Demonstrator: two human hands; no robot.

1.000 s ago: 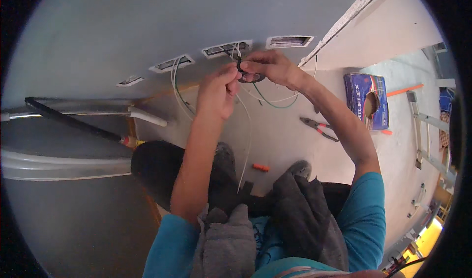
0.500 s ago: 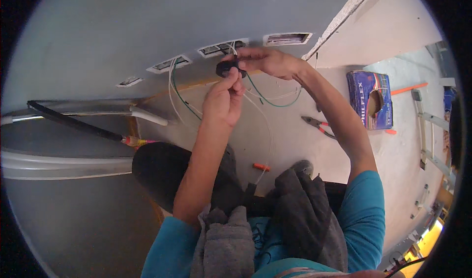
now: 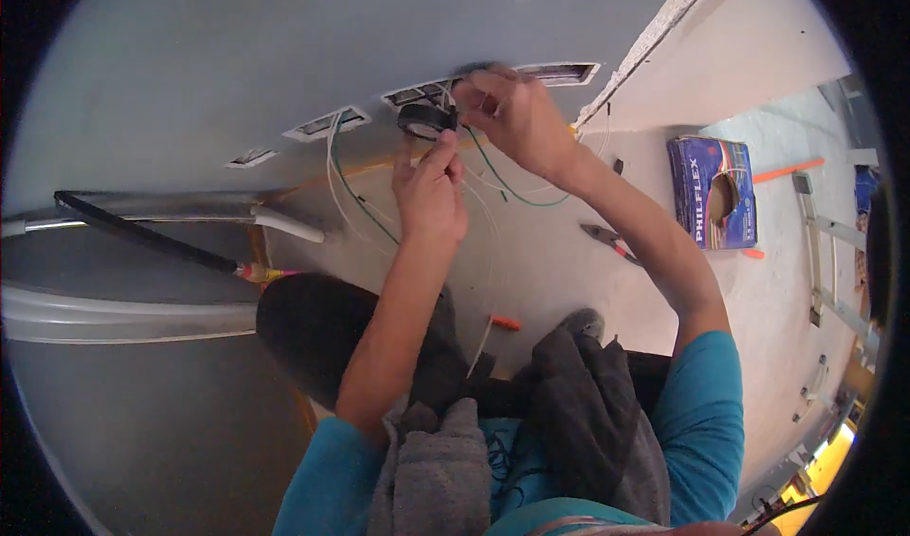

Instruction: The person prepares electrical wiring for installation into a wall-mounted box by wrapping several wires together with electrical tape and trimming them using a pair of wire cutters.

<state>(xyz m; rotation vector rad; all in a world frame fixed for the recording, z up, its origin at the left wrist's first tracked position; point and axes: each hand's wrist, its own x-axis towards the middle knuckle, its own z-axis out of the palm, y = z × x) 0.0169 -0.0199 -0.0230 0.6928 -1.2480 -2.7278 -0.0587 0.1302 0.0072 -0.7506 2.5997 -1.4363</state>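
My left hand (image 3: 428, 183) grips a roll of black electrical tape (image 3: 423, 113) with thumb and fingers. Just right of the roll, my right hand (image 3: 507, 119) has its fingers curled close to the white wires (image 3: 445, 90); whether they pinch tape or wire is hidden. These wires come out of a rectangular wall box (image 3: 406, 98). More white and green wires (image 3: 483, 166) hang from the boxes and loop over the floor below my hands.
Pliers (image 3: 602, 235), an orange tool (image 3: 504, 322) and a blue cardboard box (image 3: 687, 195) lie on the floor (image 3: 569, 271). A ladder (image 3: 829, 290) lies at the right. A black tube (image 3: 142, 230) and white conduits (image 3: 123, 323) lie at the left. The grey wall (image 3: 284, 43) rises ahead.
The tape roll has moved left, out from behind my fingers. My right hand has shifted slightly up and turned, fingers curled. My left hand is a little lower than a second ago.
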